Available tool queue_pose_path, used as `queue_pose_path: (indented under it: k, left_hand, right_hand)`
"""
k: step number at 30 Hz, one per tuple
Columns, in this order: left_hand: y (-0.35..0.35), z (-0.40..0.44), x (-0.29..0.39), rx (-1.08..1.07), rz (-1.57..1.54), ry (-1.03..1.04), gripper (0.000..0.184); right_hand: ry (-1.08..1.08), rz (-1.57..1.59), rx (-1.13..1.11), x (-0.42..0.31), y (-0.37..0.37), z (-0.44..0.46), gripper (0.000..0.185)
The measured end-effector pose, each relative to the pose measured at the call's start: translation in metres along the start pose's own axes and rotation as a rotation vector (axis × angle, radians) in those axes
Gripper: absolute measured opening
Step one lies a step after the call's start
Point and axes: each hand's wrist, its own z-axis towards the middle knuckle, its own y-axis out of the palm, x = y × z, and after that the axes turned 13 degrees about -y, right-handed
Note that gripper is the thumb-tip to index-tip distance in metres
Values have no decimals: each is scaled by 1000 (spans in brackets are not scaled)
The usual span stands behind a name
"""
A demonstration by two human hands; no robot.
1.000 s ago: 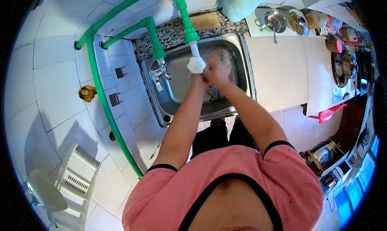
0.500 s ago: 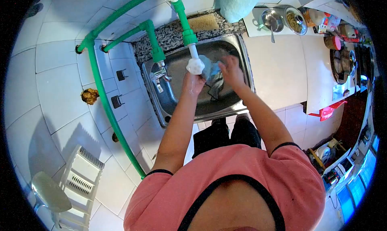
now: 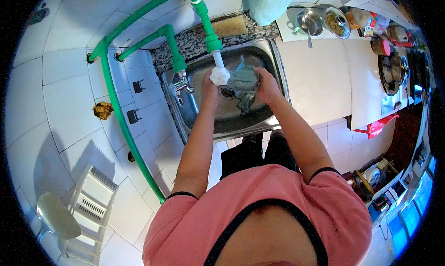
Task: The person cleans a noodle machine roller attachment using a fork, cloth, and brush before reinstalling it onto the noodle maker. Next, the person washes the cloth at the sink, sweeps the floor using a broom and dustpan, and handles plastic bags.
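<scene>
A wet-looking grey-green cloth (image 3: 244, 82) is bunched over the steel sink (image 3: 222, 127), one end hanging down toward the basin. My right hand (image 3: 268, 84) grips its right side, fingers curled round the edge. On the other side, my left hand (image 3: 211, 87) is beside the white tap nozzle (image 3: 219, 76), which covers its fingers, so I cannot see whether they hold the cloth's left part. The nozzle hangs from a green pipe (image 3: 211, 38) directly above the sink.
A metal tap (image 3: 182, 84) stands at the sink's left. Behind the sink lies a sponge-like block (image 3: 230, 26) on the granite ledge. Right of it are a metal pot (image 3: 309, 23) with a spoon and a glass-lidded pan (image 3: 337, 23). A stove holds another pot (image 3: 398, 71).
My right hand has come from a blurred, raised position down onto the cloth's right side. The cloth is spread wider and higher between my hands, and my left hand has shifted slightly left.
</scene>
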Motion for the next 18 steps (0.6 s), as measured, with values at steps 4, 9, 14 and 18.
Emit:
queue_pose_path:
  k: [4,9,14,18]
  left_hand:
    - [2,15,-3,-154,-139,30,24]
    - [-16,36,-37,-161,-411,-58,26]
    - [-14,55,-83,-415,-673,-574,35]
    - [3,59,-99,-234,-742,-795,40]
  right_hand:
    - [-327,-855,-232,2,11,2,44]
    - [-506,-1216,-174,7,38,7,31]
    - [-527,-1210,-372,42,69,-37,36]
    - [-534,-1564,-341,32,37,4,33]
